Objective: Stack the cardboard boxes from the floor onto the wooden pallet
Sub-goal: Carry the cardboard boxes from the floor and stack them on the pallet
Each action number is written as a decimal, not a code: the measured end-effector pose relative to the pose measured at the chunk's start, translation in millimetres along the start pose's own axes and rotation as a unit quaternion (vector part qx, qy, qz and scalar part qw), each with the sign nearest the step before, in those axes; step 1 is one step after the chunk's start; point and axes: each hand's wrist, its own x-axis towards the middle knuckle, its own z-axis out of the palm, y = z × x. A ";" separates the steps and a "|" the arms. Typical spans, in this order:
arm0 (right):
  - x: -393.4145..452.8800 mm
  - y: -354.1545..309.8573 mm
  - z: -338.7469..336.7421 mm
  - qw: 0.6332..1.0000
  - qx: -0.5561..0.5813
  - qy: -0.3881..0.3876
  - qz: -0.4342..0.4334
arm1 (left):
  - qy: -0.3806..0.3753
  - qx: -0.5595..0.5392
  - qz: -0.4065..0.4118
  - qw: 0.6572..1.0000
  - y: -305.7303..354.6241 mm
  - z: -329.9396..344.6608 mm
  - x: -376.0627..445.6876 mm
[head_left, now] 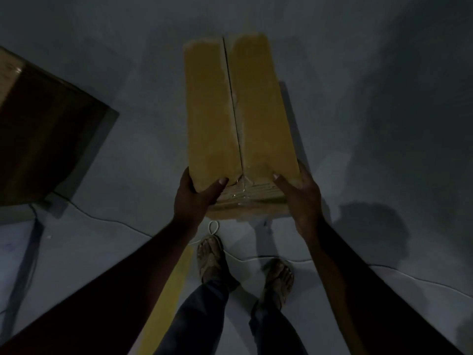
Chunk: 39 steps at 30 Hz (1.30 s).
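Both hands (197,196) grip box (238,111) above grey floor (358,149)

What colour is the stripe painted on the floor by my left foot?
Yellow. The stripe shows best in the head view, though the light is dim.

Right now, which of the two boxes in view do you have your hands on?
The yellow-tan box straight ahead, its top seam running away from me. My left hand and right hand grip its near corners. The darker box sits untouched at far left.
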 end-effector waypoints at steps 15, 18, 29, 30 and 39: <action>-370.8 -165.2 -153.9 0.989 0.070 0.127 -0.014 | -0.095 0.048 0.018 0.994 161.0 -61.0 -339.5; -436.5 -163.3 -155.9 0.981 0.094 0.170 -0.024 | -0.143 0.092 0.069 0.983 168.4 -78.1 -375.3; -715.0 -89.8 -108.5 0.896 0.224 0.381 -0.037 | -0.301 0.243 0.230 0.893 135.4 -160.8 -522.8; -742.7 -79.1 -105.5 0.880 0.246 0.405 -0.030 | -0.320 0.257 0.237 0.881 128.4 -165.4 -542.6; -967.4 65.2 -81.8 0.745 0.342 0.572 0.004 | -0.465 0.361 0.297 0.752 13.3 -184.8 -723.8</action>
